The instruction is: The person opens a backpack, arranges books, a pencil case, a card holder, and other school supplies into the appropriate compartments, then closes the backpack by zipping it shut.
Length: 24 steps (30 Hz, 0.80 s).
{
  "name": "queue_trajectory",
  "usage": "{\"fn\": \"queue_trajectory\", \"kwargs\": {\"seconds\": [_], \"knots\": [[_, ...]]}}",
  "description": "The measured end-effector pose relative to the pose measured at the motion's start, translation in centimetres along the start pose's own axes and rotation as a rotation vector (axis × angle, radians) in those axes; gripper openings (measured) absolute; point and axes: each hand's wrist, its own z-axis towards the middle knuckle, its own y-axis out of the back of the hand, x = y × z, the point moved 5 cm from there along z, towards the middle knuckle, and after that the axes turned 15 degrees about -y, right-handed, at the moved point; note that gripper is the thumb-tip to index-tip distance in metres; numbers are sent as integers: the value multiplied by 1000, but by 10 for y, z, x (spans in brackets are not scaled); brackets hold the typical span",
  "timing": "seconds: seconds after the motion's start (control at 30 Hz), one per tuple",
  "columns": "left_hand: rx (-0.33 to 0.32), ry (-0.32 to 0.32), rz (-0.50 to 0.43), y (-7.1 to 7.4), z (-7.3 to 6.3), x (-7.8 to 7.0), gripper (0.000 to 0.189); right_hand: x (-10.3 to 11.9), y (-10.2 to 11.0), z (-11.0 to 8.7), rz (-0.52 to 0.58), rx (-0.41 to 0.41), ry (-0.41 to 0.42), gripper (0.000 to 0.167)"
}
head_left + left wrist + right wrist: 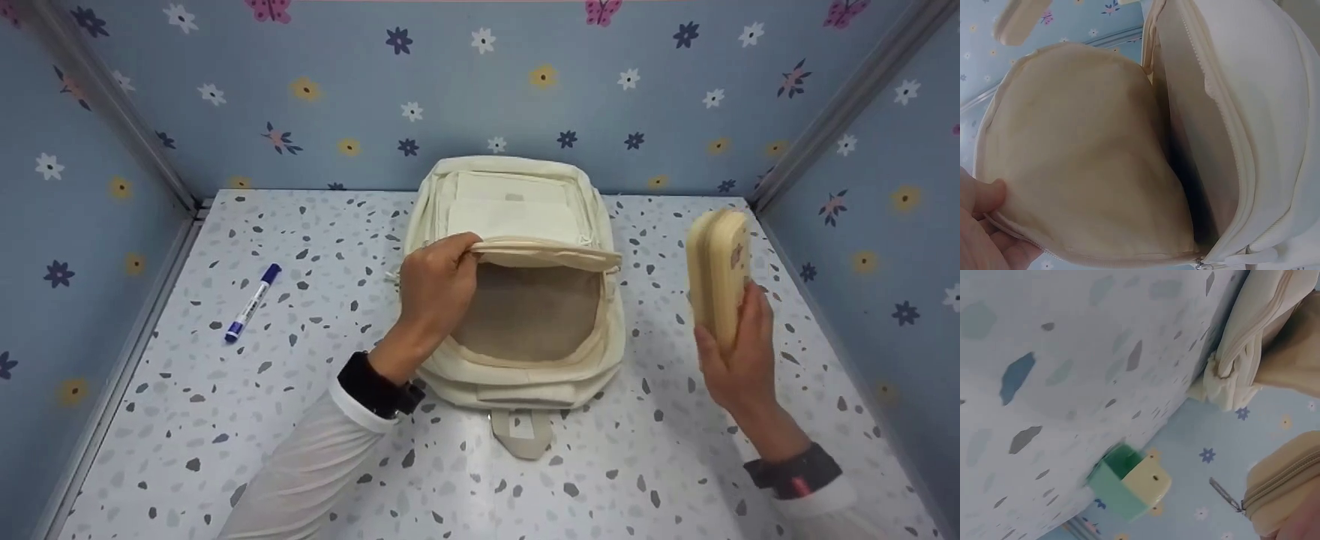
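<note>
A cream backpack [517, 386] lies on the table with its main compartment unzipped. My left hand [439, 289] grips the edge of the raised flap [555, 253]; in the left wrist view the thumb lies on the flap's beige lining [1084, 152], beside the open compartment. To the right of the bag and apart from it, my right hand [742, 360] holds a pale yellow zippered pencil case [721, 262] upright above the table. Its zipper pull [1224, 495] hangs loose in the right wrist view, where only part of the case shows.
A whiteboard marker [253, 304] with blue ends lies left of the backpack. In the right wrist view, a small green and cream open-topped box [1129, 481] stands on the speckled table [300, 450]. Flowered walls [480, 90] enclose the back and both sides.
</note>
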Motion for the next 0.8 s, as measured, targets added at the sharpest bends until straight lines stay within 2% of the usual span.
{"fn": "queue_trajectory", "kwargs": {"seconds": [0.23,0.37,0.47,0.6,0.67,0.8], "knots": [[-14,-2,-15,3,2,0,15,40,-42,-17,56,63,477,81],[-7,4,-17,3,0,-1,15,55,-68,-27,-37,170,644,75],[-4,13,-18,3,-2,-1,17,62,-91,-30,-187,289,674,71],[-1,30,-22,4,-5,-2,19,66,-124,-27,-382,422,638,69],[2,39,-21,5,-6,-3,20,68,-136,-23,-429,446,609,71],[8,43,-17,7,-8,-5,22,71,-153,-12,-467,437,578,73]]}}
